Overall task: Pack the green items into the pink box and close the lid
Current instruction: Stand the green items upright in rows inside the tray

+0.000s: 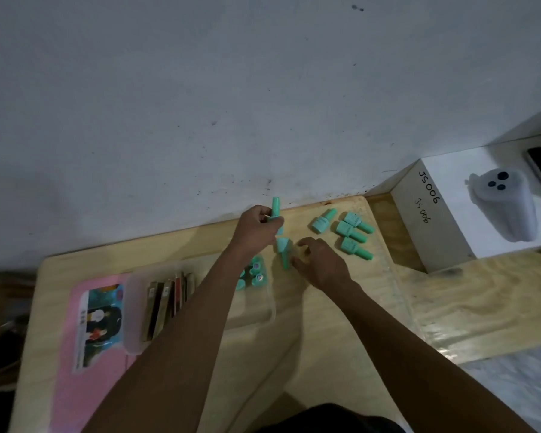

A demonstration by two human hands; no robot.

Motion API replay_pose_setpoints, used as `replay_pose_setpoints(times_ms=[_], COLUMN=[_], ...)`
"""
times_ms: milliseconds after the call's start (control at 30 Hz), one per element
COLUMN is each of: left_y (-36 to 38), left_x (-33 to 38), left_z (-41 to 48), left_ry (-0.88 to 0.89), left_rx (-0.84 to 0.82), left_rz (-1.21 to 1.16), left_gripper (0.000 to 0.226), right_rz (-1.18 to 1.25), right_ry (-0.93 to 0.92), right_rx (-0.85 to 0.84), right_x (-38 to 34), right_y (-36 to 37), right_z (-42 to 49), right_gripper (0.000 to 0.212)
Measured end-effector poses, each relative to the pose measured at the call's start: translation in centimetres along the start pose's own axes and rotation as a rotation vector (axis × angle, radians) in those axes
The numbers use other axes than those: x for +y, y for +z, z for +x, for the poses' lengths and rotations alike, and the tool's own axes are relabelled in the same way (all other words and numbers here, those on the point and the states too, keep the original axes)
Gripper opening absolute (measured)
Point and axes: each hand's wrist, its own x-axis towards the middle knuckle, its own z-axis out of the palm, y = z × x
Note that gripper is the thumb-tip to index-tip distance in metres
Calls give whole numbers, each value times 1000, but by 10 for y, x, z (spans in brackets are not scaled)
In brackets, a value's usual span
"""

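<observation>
At the far left of the wooden table (294,354) we see the pink box (72,339), lying flat with a printed picture on top. We cannot tell whether this is its lid or its body. Against its right edge sits a clear tray (132,307) holding a row of brown sticks (166,304). At the tray's far right end stand a few packed bottles (254,276), green and partly hidden by the left forearm.

Next comes the left hand (256,229), its fingers and thumb curled round a held bottle (275,210), green and upright, above the table's back edge near the wall. Just below it a loose bottle (283,251), green too, lies on the table between the two hands. The right hand (320,260) hovers beside it with fingers bent and a little apart; we cannot tell whether the tips touch it.

Further right, four spare bottles (352,231), also green, lie on their sides close together. Past the table stands a white box (434,220) with handwriting on it, and on top rests a pale gadget (506,207).
</observation>
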Motion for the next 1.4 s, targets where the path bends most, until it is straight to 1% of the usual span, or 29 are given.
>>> replay_pose_setpoints(times_ms=[67,133,200,233,300,367,433,500,567,667,733,800,867,967,1033,1067,1200,1300,1400], left_y=[-5,-11,-17,-20,-27,-31,-36,-41,-46,-53,-55,-58,-62,-67,-71,-72,-75,-75,-75], left_x=[1,1,1,0,-2,-4,-6,-7,-10,-16,-21,-26,-32,-42,-51,-55,-71,-82,-93], left_z=[-6,-11,-15,-17,-23,-29,-34,-39,-43,-56,-66,-76,-86,-98,-105,-108,-119,-120,-117], left_ry=[10,16,16,18,23,19,11,1,-8,-6,12,41,68,108,139,155,201,223,241], left_rx=[15,32,51,57,61,59,62,75,75,66,59,52,52,97,115,115,135,173,228], left_rz=[-6,-17,-8,-2,-16,-36,-86,-136,-203,-274,-290,-288,-274,-198,-138,-119,-54,-11,92], left_gripper=[22,20,17,16,14,13,13,12,13,19,24,24,22,16,17,19,22,17,16], right_rz=[0,12,4,-6,-13,38,127,224,415,787,917,961,865,504,306,232,85,-4,-289], right_ry=[63,118,165,182,187,176,165,148,174,259,238,179,100,-76,-171,-203,-250,-239,-244], right_rx=[-17,-5,-9,-11,8,22,47,96,133,69,5,-31,-23,62,123,141,159,114,125], right_x=[-14,-26,-31,-31,-32,-27,-24,-21,-21,-26,-27,-29,-32,-37,-41,-45,-58,-69,-77], right_y=[9,19,26,27,28,25,20,13,2,-17,-26,-34,-40,-45,-44,-42,-23,-7,9], right_z=[3,8,10,10,7,6,2,-3,-12,-35,-48,-61,-74,-93,-101,-104,-107,-102,-96], right_gripper=[53,58,58,55,43,30,24,24,27,31,35,37,35,25,14,13,24,25,25])
